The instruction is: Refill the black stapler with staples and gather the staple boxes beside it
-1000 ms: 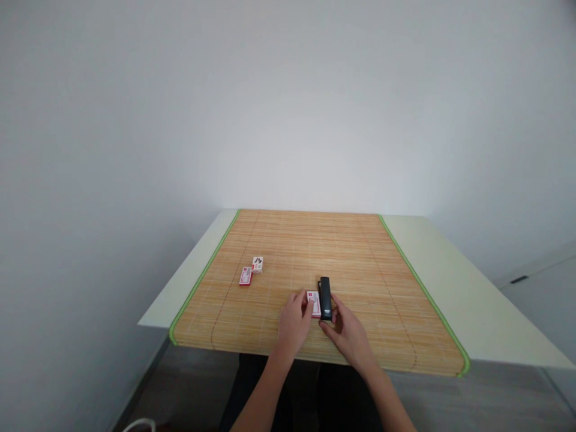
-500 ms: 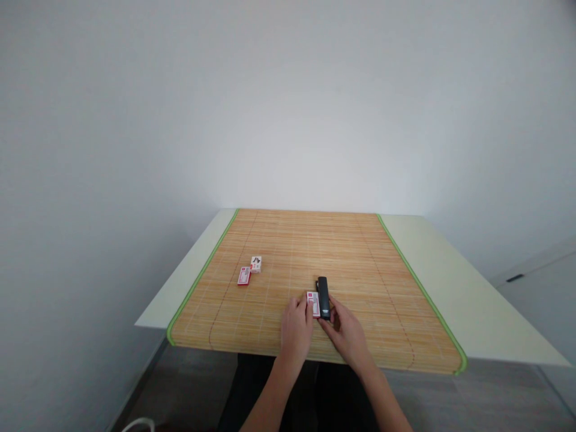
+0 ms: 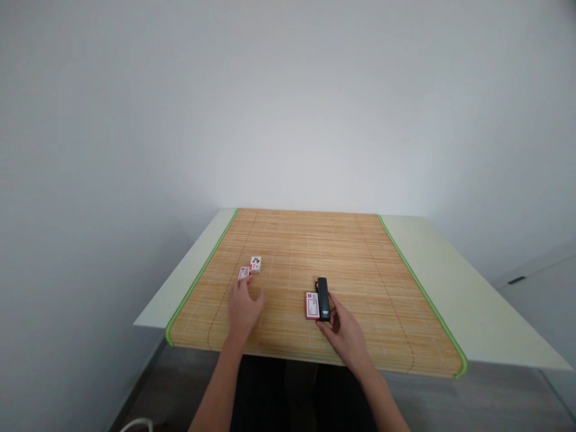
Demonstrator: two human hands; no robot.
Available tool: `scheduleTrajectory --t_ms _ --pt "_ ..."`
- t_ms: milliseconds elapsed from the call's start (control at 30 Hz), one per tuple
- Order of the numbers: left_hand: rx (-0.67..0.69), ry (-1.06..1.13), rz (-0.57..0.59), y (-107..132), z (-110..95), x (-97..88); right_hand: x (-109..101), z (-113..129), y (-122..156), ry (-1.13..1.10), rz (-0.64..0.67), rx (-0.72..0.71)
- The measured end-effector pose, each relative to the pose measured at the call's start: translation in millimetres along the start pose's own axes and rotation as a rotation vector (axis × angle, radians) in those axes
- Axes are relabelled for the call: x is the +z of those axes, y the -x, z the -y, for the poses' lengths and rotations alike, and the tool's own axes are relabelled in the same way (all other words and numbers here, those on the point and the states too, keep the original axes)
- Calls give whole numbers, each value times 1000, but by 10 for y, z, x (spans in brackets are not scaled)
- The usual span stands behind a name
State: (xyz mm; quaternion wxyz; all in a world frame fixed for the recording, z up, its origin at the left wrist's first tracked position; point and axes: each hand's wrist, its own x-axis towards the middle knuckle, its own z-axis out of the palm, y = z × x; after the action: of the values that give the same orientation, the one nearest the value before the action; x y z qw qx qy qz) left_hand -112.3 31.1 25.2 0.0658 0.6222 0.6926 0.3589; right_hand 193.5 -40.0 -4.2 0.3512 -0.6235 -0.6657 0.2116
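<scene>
A black stapler lies on a bamboo mat, with a small red and white box flat against its left side. My right hand touches the stapler's near end with its fingertips, fingers curled around it. My left hand reaches out to the left with fingers spread, its tips at a second red and white box. A third small white box sits just behind that one.
The mat has green edging and covers most of a pale table. White walls stand behind and to the left. A grey cabinet is at the right. The floor shows below the table's near edge.
My left hand has left the box beside the stapler and swung left to the pair of boxes. The right hand and the stapler have stayed put.
</scene>
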Motion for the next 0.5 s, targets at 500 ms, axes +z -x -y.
scheduleTrajectory --t_ms 500 --pt "111 184 230 -181 440 -284 -28 39 6 -5 10 1"
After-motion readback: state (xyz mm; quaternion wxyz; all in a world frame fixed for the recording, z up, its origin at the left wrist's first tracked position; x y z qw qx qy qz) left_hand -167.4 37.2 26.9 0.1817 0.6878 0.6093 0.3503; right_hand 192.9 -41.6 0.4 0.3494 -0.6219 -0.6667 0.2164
